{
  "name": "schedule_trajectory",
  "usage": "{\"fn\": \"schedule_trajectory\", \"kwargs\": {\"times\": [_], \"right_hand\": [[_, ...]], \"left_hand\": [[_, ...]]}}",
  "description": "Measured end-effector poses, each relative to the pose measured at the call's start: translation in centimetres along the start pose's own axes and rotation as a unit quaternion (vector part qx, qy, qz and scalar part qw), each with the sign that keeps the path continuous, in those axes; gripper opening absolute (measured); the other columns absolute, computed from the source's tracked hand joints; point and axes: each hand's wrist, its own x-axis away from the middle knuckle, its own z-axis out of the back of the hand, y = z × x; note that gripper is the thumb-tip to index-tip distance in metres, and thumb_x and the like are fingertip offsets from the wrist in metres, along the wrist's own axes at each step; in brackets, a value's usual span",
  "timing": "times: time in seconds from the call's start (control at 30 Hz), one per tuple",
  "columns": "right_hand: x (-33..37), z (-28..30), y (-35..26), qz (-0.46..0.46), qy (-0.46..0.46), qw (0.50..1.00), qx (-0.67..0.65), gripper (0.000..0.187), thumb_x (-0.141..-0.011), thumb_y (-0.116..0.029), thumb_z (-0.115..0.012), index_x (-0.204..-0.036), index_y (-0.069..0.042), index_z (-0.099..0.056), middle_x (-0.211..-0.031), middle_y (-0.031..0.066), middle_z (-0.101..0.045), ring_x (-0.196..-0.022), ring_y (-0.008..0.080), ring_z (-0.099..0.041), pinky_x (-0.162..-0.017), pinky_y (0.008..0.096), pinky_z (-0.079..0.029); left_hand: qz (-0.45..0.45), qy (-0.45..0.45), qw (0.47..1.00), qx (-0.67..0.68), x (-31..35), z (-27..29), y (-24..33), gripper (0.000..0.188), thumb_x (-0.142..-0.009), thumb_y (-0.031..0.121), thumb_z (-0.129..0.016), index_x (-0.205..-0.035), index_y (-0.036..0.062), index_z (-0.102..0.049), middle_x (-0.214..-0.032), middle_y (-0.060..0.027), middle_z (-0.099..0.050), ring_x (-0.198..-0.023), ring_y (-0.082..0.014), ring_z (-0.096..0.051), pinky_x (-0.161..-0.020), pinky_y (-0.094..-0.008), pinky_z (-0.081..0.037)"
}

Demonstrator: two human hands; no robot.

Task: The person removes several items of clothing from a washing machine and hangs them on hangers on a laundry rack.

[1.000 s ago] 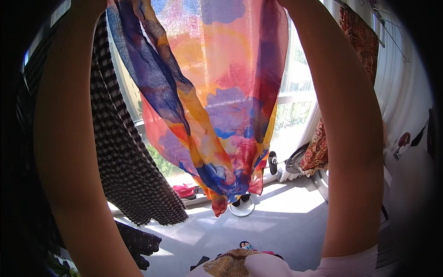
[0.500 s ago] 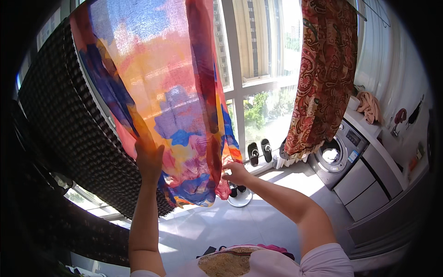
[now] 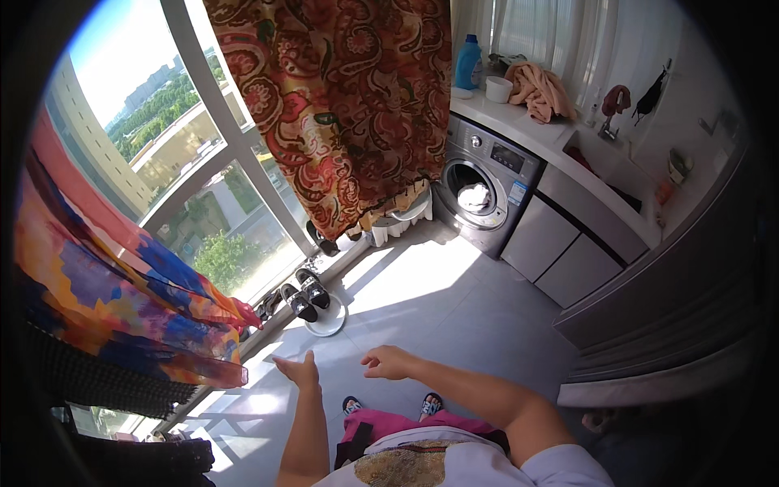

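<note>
My left hand (image 3: 299, 371) is in front of me over the grey floor, fingers stretched out and thumb raised, holding nothing. To its right, my right hand (image 3: 388, 362) hangs in the air with loosely bent fingers and nothing in it. Both are apart from any cloth. The sheer multicoloured scarf (image 3: 154, 300) hangs at the left, its lower corner nearest my left hand. Farther off, a red-brown paisley cloth (image 3: 341, 105) hangs before the window. Beyond it stands a grey front-loading washing machine (image 3: 487, 183), its round opening showing white laundry (image 3: 473, 197) inside.
A white counter (image 3: 560, 142) carries a blue detergent bottle (image 3: 468, 63), a white tub (image 3: 498, 89) and a peach cloth (image 3: 540, 91). Sneakers (image 3: 305, 296) rest by a round white dish (image 3: 328, 321) near the window ledge. Dark checked fabric (image 3: 105, 377) hangs at lower left.
Both hands have come away from the multicoloured scarf and dropped lower. My view has turned right, so the scarf sits farther left and the paisley cloth and washing machine nearer the middle.
</note>
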Motion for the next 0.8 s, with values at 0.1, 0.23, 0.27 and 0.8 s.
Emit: {"fn": "schedule_trajectory", "kwargs": {"times": [0.1,0.23,0.27,0.8], "right_hand": [[3.0,4.7,3.9,-0.041,0.093,0.994,-0.041,0.039,-0.076,-0.026,-0.068,-0.105,0.0,-0.062,-0.097,0.0145,-0.065,-0.089,0.0231,-0.063,-0.079,0.0313,-0.049],[3.7,10.8,7.2,-0.07,0.156,0.976,-0.133,0.037,-0.08,-0.021,-0.065,-0.109,0.001,-0.059,-0.093,0.011,-0.064,-0.083,0.0164,-0.061,-0.074,0.0279,-0.049],[3.6,12.2,8.1,-0.068,0.164,0.973,-0.147,0.037,-0.08,-0.02,-0.065,-0.109,0.001,-0.059,-0.092,0.0108,-0.064,-0.082,0.0158,-0.061,-0.074,0.0275,-0.049],[0.2,39.3,20.1,-0.098,0.243,0.94,-0.219,0.034,-0.083,-0.015,-0.062,-0.113,0.0,-0.056,-0.09,0.0074,-0.063,-0.079,0.0131,-0.061,-0.07,0.0257,-0.049]], "left_hand": [[-0.022,-0.105,0.994,0.015,5.5,-4.9,3.5,0.101,-0.067,0.019,-0.074,-0.14,-0.0052,-0.007,-0.144,-0.0259,-0.011,-0.135,-0.0365,-0.014,-0.11,-0.0408,-0.015],[-0.15,-0.182,0.972,-0.01,8.5,-10.5,8.6,0.094,-0.069,0.019,-0.073,-0.138,-0.0051,-0.015,-0.142,-0.0268,-0.017,-0.134,-0.0381,-0.016,-0.109,-0.0421,-0.017],[-0.181,-0.193,0.964,-0.005,8.8,-12.1,9.7,0.091,-0.07,0.019,-0.073,-0.138,-0.0051,-0.017,-0.141,-0.027,-0.019,-0.133,-0.0383,-0.017,-0.109,-0.0423,-0.017],[-0.325,-0.359,0.822,0.3,9.8,-37.7,42.9,0.056,-0.089,0.01,-0.054,-0.139,0.009,-0.029,-0.131,-0.0155,-0.046,-0.123,-0.0268,-0.042,-0.102,-0.0413,-0.031]]}}
